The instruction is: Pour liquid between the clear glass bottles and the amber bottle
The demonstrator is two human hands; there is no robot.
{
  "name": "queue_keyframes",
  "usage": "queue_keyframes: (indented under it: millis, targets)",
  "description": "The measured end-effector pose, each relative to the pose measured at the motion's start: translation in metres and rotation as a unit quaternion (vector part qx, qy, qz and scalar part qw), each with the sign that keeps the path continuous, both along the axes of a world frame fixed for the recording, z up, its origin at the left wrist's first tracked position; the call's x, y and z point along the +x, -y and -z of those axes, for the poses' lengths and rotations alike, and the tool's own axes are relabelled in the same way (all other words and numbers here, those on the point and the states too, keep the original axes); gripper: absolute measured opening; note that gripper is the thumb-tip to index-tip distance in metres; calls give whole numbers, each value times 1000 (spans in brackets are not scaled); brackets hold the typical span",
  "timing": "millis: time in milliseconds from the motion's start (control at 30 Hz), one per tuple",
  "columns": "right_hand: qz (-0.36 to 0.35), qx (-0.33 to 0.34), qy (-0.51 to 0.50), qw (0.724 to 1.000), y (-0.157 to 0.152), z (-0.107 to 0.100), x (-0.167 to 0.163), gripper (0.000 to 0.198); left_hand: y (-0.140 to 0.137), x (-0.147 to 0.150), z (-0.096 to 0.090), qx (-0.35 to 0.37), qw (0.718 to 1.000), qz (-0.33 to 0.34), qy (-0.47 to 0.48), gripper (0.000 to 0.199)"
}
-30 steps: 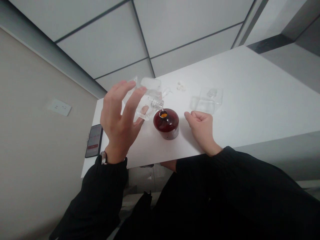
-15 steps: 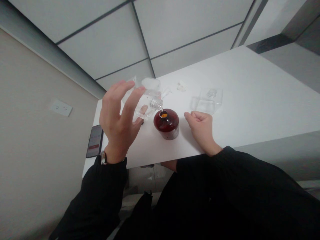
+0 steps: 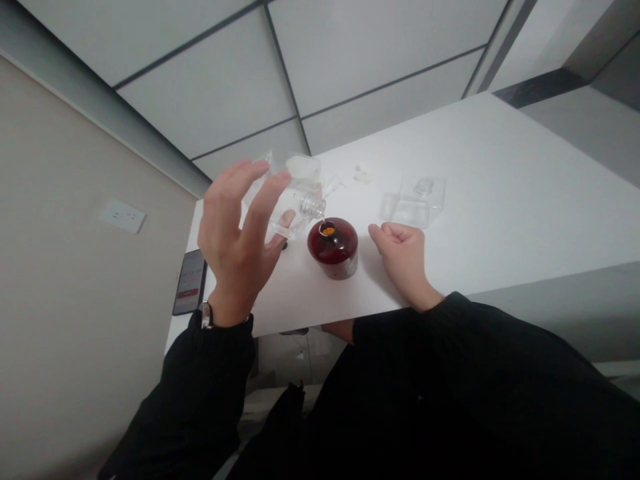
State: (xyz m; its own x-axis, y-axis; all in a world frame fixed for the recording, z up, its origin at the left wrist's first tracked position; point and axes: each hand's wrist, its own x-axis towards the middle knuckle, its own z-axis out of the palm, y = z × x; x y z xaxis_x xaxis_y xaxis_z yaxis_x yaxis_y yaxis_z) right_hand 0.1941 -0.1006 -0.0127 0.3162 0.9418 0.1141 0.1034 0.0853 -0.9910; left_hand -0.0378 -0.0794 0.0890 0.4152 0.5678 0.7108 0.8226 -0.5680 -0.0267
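My left hand (image 3: pixel 245 223) is wrapped round a clear plastic bottle (image 3: pixel 295 205), tilted so that its threaded neck points right and down. The neck sits just above the mouth of a dark amber bottle (image 3: pixel 336 248), which stands upright and uncapped on the white table. Clear liquid shows at the lip of the tilted bottle. My right hand (image 3: pixel 401 257) rests on the table to the right of the amber bottle, apart from it. Its fingers are curled into a fist, and I see nothing in them.
Behind my right hand lies a clear square container (image 3: pixel 415 202). A phone (image 3: pixel 190 283) is on the table's left edge. Crumpled whitish bits (image 3: pixel 363 173) lie toward the back. More clear plastic (image 3: pixel 303 168) stands behind the tilted bottle. A white table (image 3: pixel 510 193) meets a panelled wall.
Both hands and the bottles hold almost the same places. The thin stream at the clear bottle's lip looks slightly shorter now.
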Motion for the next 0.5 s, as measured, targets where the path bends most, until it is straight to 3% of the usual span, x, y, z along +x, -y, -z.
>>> queue_keyframes:
  millis: [267,500]
  targets:
    - [1,-5,1,1000,1,-2,0,53,0,1,0,8,1000,-3,2,41]
    - [9,-10,-1,1000,-1,-1,1,53,-1,-1,1,-45,998,26,42,48]
